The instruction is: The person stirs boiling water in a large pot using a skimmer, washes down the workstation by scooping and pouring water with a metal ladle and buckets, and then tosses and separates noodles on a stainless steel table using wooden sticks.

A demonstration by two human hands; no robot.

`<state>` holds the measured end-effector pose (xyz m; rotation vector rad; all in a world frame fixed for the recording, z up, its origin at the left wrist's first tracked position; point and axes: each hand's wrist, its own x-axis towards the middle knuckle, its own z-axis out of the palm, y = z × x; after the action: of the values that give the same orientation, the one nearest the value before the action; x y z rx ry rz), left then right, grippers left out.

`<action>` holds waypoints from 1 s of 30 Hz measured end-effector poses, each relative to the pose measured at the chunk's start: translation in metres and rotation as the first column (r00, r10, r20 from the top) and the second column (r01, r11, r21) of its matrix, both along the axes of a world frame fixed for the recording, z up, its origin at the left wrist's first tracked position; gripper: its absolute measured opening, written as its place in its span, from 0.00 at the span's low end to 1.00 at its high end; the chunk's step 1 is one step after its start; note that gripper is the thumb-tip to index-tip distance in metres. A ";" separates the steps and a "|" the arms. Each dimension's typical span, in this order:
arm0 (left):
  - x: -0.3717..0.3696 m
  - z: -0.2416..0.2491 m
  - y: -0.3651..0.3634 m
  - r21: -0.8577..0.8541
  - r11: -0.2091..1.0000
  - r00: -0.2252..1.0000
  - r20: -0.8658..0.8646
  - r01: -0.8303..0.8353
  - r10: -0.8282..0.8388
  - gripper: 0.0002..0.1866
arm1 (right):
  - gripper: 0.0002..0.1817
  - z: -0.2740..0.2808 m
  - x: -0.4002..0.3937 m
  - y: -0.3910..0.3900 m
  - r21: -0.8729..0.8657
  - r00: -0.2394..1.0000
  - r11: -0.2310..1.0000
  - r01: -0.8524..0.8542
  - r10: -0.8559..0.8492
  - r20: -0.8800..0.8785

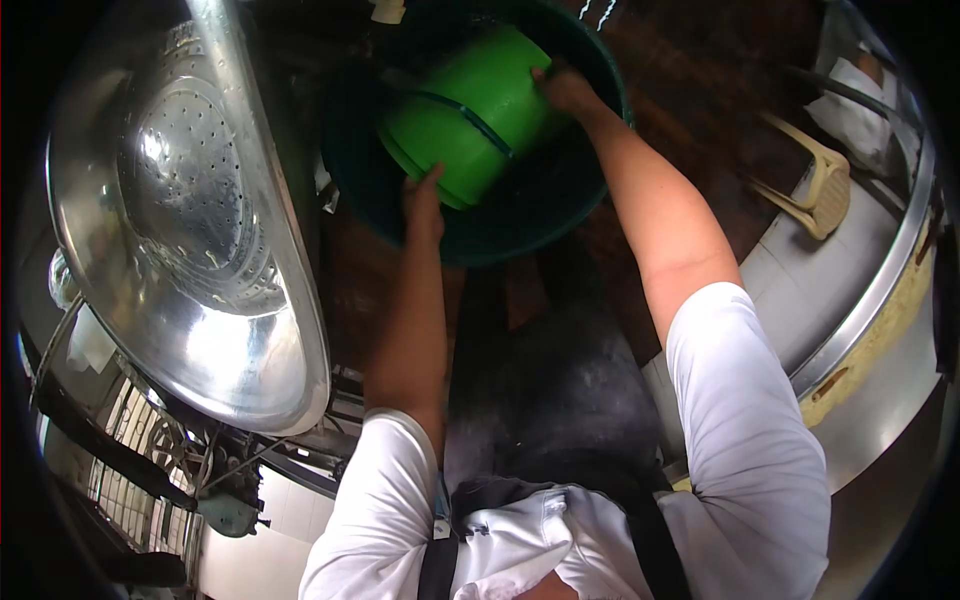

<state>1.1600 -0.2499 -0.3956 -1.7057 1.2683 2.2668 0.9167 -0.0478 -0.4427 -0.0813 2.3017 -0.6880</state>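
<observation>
Bright green bucket (pixel 492 100) (tipped sideways).

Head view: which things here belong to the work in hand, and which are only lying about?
In the work:
green bucket, held by the left hand and right hand
dark green tub, below the bucket

Seemingly just lying about:
large metal bowl with holes
beige plastic object, perhaps a stool

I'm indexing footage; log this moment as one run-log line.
left hand: on green bucket, one end | right hand: its other end | bucket: tipped sideways, in or over dark green tub
</observation>
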 end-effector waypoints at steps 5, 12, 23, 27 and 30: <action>-0.017 0.079 0.023 -0.232 0.972 0.991 -0.123 0.024 -0.054 0.22 | 0.38 0.045 -0.002 0.014 0.056 0.988 0.988 -0.147 0.149 -0.050; -0.019 0.198 0.024 -0.400 0.910 0.963 -0.186 0.107 -0.195 0.19 | 0.45 0.138 0.036 0.032 0.081 0.956 0.952 0.294 -0.295 0.004; -0.029 0.346 0.044 -0.819 0.237 0.570 0.129 0.522 -0.811 0.12 | 0.44 0.191 0.219 0.082 -0.151 0.665 0.647 0.747 -0.727 0.170; -0.023 0.402 0.101 -0.809 -0.064 0.379 0.342 0.584 -0.860 0.13 | 0.40 0.242 0.298 0.107 -0.289 0.364 0.265 0.920 -0.849 0.382; -0.005 0.434 0.143 -0.780 -0.197 0.238 0.404 0.593 -0.883 0.13 | 0.34 0.254 0.358 0.128 -0.374 0.283 0.064 0.925 -0.773 0.568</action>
<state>1.1545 -0.1069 0.0380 0.0183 2.7481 0.9379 1.2749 0.0805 -0.1891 1.1427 1.4904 -2.0223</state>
